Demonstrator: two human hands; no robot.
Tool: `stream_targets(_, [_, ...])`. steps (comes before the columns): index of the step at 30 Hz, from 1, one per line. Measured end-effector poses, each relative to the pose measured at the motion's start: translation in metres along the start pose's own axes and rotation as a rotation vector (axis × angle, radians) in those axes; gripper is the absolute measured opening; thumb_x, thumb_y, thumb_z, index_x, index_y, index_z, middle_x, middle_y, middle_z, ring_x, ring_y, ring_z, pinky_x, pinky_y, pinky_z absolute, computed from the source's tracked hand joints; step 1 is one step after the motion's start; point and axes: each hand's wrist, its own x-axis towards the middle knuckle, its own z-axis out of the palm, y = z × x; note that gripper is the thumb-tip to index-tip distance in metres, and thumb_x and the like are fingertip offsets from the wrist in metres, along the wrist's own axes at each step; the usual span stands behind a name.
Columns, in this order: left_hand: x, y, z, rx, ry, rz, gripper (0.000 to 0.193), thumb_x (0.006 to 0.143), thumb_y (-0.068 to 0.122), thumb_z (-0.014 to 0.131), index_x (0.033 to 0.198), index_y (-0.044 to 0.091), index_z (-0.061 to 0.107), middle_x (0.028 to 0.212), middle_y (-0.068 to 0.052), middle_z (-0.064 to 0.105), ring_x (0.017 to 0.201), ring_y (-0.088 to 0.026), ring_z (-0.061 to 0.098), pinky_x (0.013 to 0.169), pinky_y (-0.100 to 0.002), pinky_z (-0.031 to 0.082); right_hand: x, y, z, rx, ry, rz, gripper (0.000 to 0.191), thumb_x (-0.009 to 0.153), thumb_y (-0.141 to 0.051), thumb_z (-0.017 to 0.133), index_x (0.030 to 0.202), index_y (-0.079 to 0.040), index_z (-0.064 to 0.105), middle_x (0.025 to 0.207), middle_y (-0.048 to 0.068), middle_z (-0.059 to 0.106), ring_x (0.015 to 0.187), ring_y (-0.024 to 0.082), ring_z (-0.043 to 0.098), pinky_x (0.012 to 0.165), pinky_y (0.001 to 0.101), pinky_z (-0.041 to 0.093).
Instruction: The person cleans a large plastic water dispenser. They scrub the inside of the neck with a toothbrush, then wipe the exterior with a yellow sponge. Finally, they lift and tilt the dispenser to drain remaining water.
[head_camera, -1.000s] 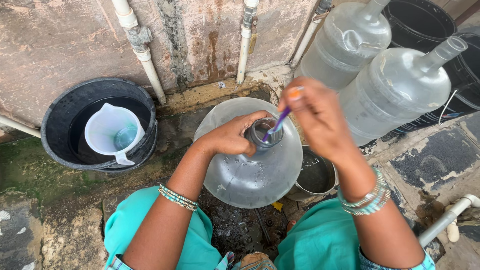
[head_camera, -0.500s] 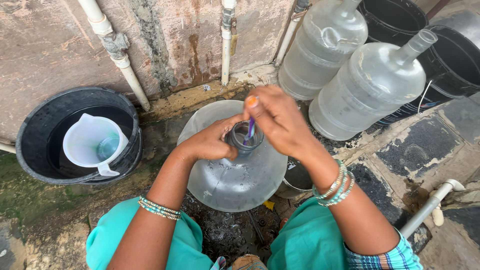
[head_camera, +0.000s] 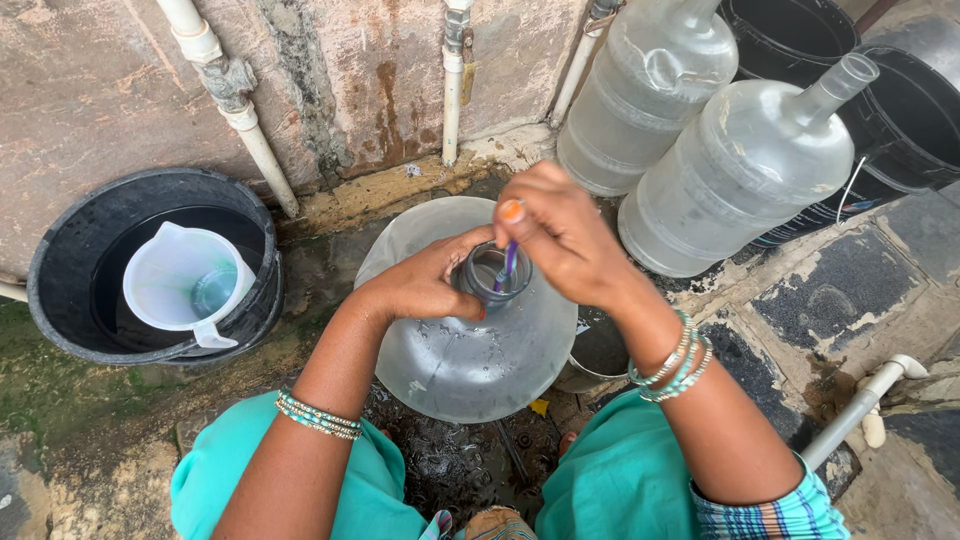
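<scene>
A large clear water jug (head_camera: 470, 350) stands upright on the wet ground between my knees. My left hand (head_camera: 425, 282) wraps around its neck and holds it steady. My right hand (head_camera: 565, 235) is above the mouth, closed on a thin purple stick with an orange tip (head_camera: 510, 262), likely a brush handle, which reaches down into the neck. Both wrists wear green and silver bangles.
A black bucket (head_camera: 60, 290) at the left holds water and a white plastic jug (head_camera: 180, 280). Two more clear water jugs (head_camera: 740, 170) lean at the upper right, against black tubs (head_camera: 900, 110). White pipes (head_camera: 240, 110) run down the stained wall. A small metal pot (head_camera: 600, 355) sits beside the jug.
My right hand has come down lower over the jug's mouth, pushing the stick deeper into the neck. The view has shifted slightly; the left hand stays on the neck.
</scene>
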Motion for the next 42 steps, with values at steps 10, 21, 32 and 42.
stream_targets(10, [0.000,-0.002,-0.002,-0.027,-0.062,0.084,0.077,0.060,0.006,0.075,0.135,0.013,0.056,0.118,-0.001,0.067,0.113,-0.015,0.061,0.100,-0.029,0.048,-0.008,-0.016,-0.023,0.023,0.050,-0.142,0.051,0.116,-0.044,0.034,0.085,-0.009,0.057,0.082,0.001,0.063,0.084,0.019,0.058,0.094,0.0349,0.041])
stream_targets(21, [-0.001,0.006,0.000,0.047,-0.089,0.072,0.071,0.059,0.008,0.074,0.129,0.013,0.060,0.111,-0.001,0.070,0.106,-0.015,0.064,0.094,-0.030,0.050,-0.013,-0.053,-0.054,0.126,0.300,-0.119,0.054,0.114,-0.049,0.037,0.082,-0.010,0.056,0.074,0.005,0.058,0.076,0.021,0.054,0.095,0.0320,0.043])
stream_targets(32, [-0.006,0.011,0.002,0.251,0.053,0.295,0.065,0.074,0.021,0.088,0.130,0.010,0.057,0.118,-0.006,0.067,0.113,-0.017,0.061,0.100,-0.033,0.047,-0.099,0.067,-0.054,-0.117,0.484,-0.066,0.027,0.124,-0.019,0.036,0.119,0.001,0.054,0.106,0.015,0.062,0.097,0.024,0.061,0.092,0.0339,0.052])
stream_targets(42, [-0.014,0.006,-0.013,0.457,0.333,0.423,0.051,0.085,0.022,0.087,0.126,0.009,0.061,0.119,-0.012,0.070,0.113,-0.031,0.069,0.097,-0.040,0.053,-0.181,0.163,0.035,-0.322,0.202,0.666,0.018,0.106,-0.018,0.059,0.111,-0.001,0.065,0.086,0.014,0.065,0.076,0.022,0.062,0.070,0.0383,0.050])
